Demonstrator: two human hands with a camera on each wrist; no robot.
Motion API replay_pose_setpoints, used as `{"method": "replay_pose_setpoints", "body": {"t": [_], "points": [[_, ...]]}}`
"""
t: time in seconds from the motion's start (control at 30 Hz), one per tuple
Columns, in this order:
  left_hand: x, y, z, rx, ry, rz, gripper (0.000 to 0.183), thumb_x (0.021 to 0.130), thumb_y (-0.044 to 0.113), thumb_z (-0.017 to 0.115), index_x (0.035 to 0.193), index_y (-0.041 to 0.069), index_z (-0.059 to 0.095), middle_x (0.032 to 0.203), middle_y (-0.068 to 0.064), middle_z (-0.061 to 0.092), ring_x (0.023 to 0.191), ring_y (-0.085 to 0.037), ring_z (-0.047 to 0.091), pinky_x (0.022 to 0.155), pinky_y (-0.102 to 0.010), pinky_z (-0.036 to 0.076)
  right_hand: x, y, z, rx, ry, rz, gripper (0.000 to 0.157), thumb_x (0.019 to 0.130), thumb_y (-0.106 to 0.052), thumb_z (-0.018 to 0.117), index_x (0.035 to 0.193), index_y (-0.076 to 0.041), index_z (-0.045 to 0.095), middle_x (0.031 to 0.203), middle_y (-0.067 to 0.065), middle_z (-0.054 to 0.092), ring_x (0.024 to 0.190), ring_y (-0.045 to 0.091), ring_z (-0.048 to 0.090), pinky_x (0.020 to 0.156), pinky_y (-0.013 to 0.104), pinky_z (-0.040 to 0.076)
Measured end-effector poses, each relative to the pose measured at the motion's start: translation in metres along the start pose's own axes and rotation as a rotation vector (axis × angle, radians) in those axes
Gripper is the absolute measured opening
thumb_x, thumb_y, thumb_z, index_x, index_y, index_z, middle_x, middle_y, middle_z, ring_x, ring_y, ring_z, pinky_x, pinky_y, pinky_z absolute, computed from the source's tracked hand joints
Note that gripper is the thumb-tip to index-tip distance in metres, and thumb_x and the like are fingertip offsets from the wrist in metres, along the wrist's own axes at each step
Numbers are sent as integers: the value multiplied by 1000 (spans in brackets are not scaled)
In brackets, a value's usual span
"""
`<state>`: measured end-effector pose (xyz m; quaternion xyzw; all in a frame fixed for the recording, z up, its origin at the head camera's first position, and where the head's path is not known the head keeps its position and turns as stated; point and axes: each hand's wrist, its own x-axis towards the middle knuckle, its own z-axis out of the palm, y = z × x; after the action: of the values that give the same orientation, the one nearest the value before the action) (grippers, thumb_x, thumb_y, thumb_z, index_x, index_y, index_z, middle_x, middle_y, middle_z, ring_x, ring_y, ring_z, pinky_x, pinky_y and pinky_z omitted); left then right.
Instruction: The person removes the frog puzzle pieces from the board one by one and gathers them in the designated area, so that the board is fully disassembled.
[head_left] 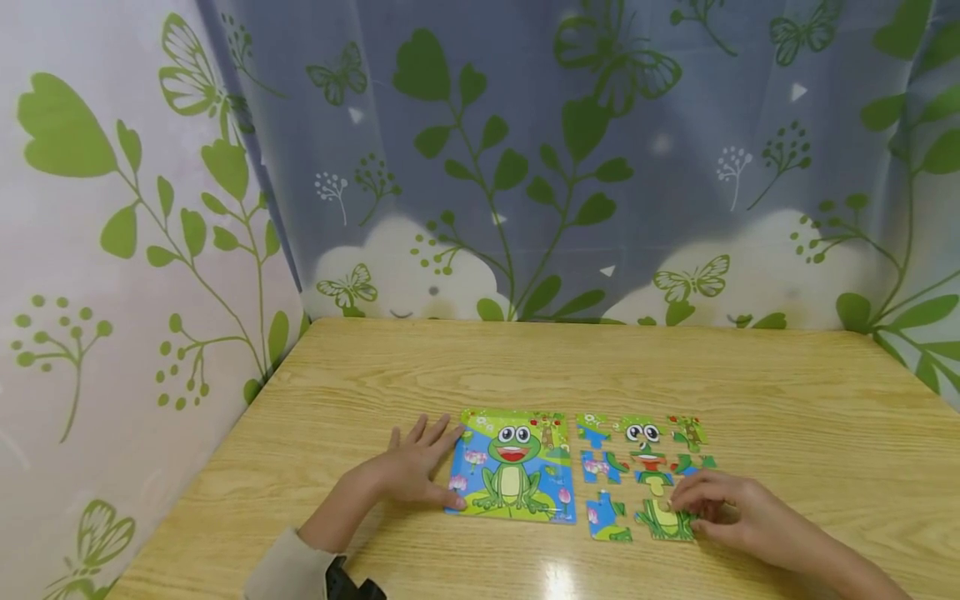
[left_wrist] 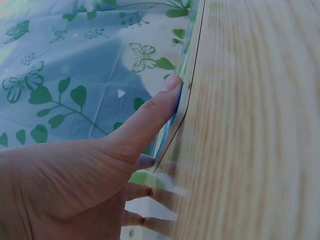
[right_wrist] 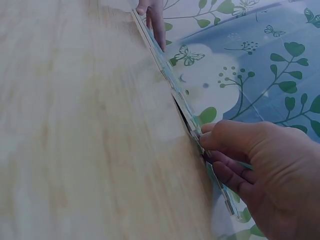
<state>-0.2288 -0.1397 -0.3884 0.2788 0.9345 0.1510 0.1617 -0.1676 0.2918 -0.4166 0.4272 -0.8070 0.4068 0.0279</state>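
My left hand point(head_left: 412, 471) rests at the left edge of the finished frog picture board point(head_left: 555, 492), fingers spread. The left thumb lies on the board's near left corner; in the left wrist view the thumb point(left_wrist: 150, 112) presses against its edge. Right of the board lie several loose frog puzzle pieces in spaced rows, such as the eyes piece point(head_left: 642, 431) and the bottom-left piece point(head_left: 607, 518). My right hand point(head_left: 738, 512) pinches a frog-body puzzle piece point(head_left: 663, 523) at its right side between thumb and fingers; the hand partly hides the area there.
A wooden table point(head_left: 420, 367) carries the board and pieces. Behind it hangs a leaf-and-butterfly patterned curtain point(head_left: 525, 167), with a pale patterned one point(head_left: 135, 275) along the left side. A dark strap point(head_left: 341, 577) is on the left wrist.
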Motion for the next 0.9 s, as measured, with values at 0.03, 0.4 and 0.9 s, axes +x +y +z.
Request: {"method": "replay_pose_setpoints", "body": {"t": [0.03, 0.4, 0.9], "points": [[0, 0, 0, 0, 0, 0, 98, 77, 58, 63, 149, 12, 14, 151, -17, 5, 134, -41, -4, 97, -66, -2, 0, 0, 0, 9, -3, 2, 31, 81, 6, 66, 107, -10, 64, 105, 4, 58, 79, 9, 55, 58, 22, 47], [1, -2, 1, 5, 0, 1, 97, 77, 58, 62, 149, 12, 15, 151, -16, 5, 134, -41, -4, 97, -66, -2, 0, 0, 1, -13, -33, 0, 27, 83, 4, 65, 104, -14, 66, 106, 4, 56, 91, 10, 56, 65, 25, 50], [0, 0, 0, -4, 0, 6, 98, 77, 58, 62, 149, 11, 15, 151, -17, 5, 134, -42, -4, 97, -66, -2, 28, -19, 5, -147, 37, 28, 28, 84, 5, 63, 100, -18, 65, 102, -3, 58, 86, 9, 53, 62, 23, 46]]}}
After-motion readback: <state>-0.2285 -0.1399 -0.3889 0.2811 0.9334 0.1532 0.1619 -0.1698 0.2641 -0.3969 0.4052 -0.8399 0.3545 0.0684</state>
